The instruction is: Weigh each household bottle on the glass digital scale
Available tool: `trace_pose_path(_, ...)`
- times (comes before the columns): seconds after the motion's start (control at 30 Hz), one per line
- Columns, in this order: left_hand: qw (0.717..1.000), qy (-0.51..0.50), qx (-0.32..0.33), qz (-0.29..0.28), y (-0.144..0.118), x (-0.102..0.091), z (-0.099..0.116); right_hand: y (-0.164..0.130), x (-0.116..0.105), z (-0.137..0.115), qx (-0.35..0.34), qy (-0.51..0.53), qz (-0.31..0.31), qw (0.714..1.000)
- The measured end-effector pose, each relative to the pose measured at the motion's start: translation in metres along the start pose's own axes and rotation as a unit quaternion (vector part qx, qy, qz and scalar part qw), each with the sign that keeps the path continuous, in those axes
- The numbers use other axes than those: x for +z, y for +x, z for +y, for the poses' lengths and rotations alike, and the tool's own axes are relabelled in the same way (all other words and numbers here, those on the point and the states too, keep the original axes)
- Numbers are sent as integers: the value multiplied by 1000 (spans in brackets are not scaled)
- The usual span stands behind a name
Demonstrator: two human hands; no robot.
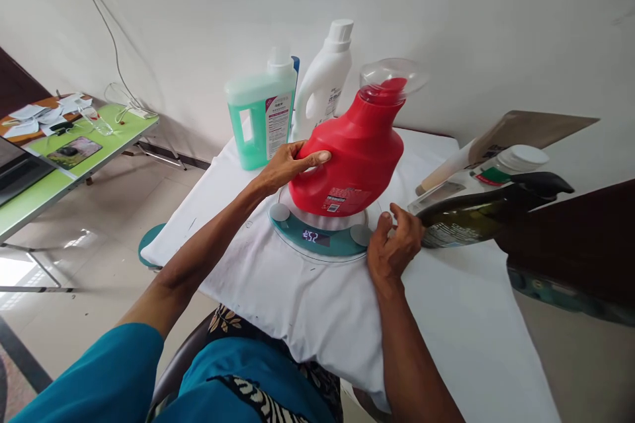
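Note:
My left hand (294, 167) is closed around the handle of a red detergent jug (354, 145) with a clear cap. The jug is over a round kitchen scale (337, 244) with a teal front and a lit display. I cannot tell whether its base touches the plate. Beside the scale's right edge, my right hand (394, 244) rests with loosely bent fingers and holds nothing. Close to those fingertips is a dark green pump bottle (461, 215). Behind the jug stand a bottle of green liquid (253, 119) and a white handled bottle (325, 79).
A white cloth (297, 304) covers the table. Right of the scale are a white-capped bottle (520, 158) and a brown flat-ended item (536, 129). A wall (223, 13) is behind. At left, a green table (109, 135) bears a laptop (20, 172), papers and a mouse.

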State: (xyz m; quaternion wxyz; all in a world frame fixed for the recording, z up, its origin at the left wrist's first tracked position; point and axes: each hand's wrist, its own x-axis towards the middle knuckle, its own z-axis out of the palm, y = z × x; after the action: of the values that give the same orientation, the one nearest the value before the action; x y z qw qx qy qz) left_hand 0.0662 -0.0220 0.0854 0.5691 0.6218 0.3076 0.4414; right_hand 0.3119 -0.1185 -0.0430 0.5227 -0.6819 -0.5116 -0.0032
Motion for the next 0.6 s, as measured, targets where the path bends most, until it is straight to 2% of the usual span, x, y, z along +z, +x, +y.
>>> trace_pose_path(0.13,999,23,24,17,-12,-10,-12,3,-8,-11,-89,25,15,996)
trace_pose_path(0.23,999,24,26,28,-22,-19,-29,3,-12,-23,-118,51,-6,992)
trace_pose_path(0.4,996,49,48,60,-28,-25,-50,0,-11,-36,-97,68,-58,991)
trace_pose_path(0.6,988,104,77,81,-26,-26,-53,0,-8,-39,-88,68,-48,993)
